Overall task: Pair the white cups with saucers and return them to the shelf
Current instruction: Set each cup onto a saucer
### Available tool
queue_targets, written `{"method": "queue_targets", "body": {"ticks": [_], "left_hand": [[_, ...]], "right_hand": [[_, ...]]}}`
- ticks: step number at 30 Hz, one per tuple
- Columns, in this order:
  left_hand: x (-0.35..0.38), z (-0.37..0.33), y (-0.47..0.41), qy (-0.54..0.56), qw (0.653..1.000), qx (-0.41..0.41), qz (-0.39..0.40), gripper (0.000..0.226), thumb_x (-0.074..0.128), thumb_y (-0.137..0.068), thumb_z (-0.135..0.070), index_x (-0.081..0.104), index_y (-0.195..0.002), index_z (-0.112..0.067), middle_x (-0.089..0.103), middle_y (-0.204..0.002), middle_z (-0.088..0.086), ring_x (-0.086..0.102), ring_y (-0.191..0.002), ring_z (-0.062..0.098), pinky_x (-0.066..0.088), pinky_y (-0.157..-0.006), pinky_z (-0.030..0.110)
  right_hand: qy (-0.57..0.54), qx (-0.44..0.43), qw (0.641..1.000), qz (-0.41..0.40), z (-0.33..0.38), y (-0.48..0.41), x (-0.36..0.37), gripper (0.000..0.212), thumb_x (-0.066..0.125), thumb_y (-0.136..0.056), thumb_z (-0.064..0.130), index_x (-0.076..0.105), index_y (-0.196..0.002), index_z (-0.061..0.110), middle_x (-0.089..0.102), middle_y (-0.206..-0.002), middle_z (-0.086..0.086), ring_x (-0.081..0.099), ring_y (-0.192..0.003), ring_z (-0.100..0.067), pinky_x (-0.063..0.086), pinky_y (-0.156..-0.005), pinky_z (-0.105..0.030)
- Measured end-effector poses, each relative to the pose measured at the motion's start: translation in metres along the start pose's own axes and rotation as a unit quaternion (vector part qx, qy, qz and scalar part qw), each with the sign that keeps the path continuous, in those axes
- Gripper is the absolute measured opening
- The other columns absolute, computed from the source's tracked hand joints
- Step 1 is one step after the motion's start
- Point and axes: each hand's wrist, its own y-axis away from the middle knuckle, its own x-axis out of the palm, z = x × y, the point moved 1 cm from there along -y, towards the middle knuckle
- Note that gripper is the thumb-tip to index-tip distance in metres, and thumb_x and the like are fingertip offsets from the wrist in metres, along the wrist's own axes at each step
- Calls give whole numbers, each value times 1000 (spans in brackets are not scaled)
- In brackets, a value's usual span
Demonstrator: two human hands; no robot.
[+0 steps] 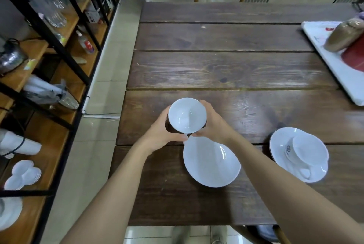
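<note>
My left hand (160, 130) and right hand (211, 123) clasp 1 cup (187, 114). The empty saucer (211, 163) lies just nearer me, rightward.

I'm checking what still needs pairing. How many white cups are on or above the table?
2. One white cup is held in both hands above the table, just beyond an empty saucer. The other cup sits on a saucer at the right. None other visible.
</note>
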Motion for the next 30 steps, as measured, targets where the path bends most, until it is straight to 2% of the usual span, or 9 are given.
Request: {"method": "queue_targets", "body": {"ticks": [2, 4, 8, 12, 16, 21, 23, 26, 30], "left_hand": [[4, -7, 4, -18, 1000, 20, -2, 84, 80, -68, -5, 34, -130, -38, 41, -122, -21, 35, -120, 5, 32, -95, 26], [10, -13, 8, -45, 999, 29, 2, 83, 83, -65, -10, 32, -122, -43, 40, -118, -22, 34, -124, 10, 33, -105, 36], [24, -15, 16, -103, 994, 19, 27, 97, 85, -53, -35, 29, -132, -40, 36, -138, -10, 29, -134, 21, 29, -111, 55], [38, -15, 29, -144, 988, 8, 46, 105, 83, -53, -43, 22, -138, -39, 31, -142, -9, 25, -135, 21, 29, -111, 53], [50, -19, 48, -168, 983, 16, 69, 88, 80, -71, -23, 24, -139, -32, 33, -136, -5, 23, -132, 21, 23, -111, 46], [58, -9, 58, -166, 983, 2, 76, 85, 81, -69, -23, 27, -134, -36, 29, -115, -15, 24, -132, 22, 23, -111, 45], [60, -5, 58, -170, 983, -4, 73, 89, 82, -68, -25, 25, -137, -33, 28, -117, -15, 23, -133, 22, 22, -112, 46], [61, 0, 57, -175, 982, -9, 67, 91, 82, -67, -29, 24, -136, -33, 30, -122, -13, 23, -133, 23, 22, -111, 47], [63, 7, 53, -180, 981, -22, 67, 96, 82, -64, -36, 21, -138, -36, 32, -140, -6, 22, -134, 22, 24, -110, 48]], "right_hand": [[-11, -5, 1000, -13, 1, 8, -4, 83, 82, -65, 6, 29, -122, 35, 34, -124, 11, 39, -115, -7, 39, -83, -12], [-22, -2, 999, -26, 2, 17, -9, 82, 82, -65, 7, 30, -122, 35, 35, -126, 10, 40, -116, -9, 43, -88, -19], [-19, 12, 999, -35, 1, 42, -17, 79, 80, -66, 8, 31, -123, 32, 37, -128, 6, 41, -113, -8, 38, -84, -13], [-10, 26, 999, -41, -7, 65, -15, 81, 80, -66, 8, 33, -129, 26, 39, -131, 3, 41, -115, -10, 37, -82, -13], [-30, 51, 998, -37, -15, 85, -8, 79, 78, -67, 4, 29, -124, 32, 38, -129, 4, 40, -113, -10, 36, -78, -10], [-39, 59, 997, -35, -18, 101, 0, 79, 77, -66, 6, 28, -122, 34, 37, -126, 7, 40, -113, -10, 37, -76, -8], [-39, 66, 996, -38, -19, 104, 1, 80, 76, -68, 4, 30, -127, 31, 37, -126, 10, 40, -114, -10, 39, -77, -7], [-33, 73, 996, -38, -23, 106, 2, 86, 77, -67, 5, 29, -136, 26, 37, -129, 11, 39, -119, -11, 37, -93, -23], [-24, 67, 997, -37, -25, 109, 0, 85, 77, -68, 7, 27, -131, 36, 34, -131, 13, 38, -119, -9, 35, -95, -27]]}}
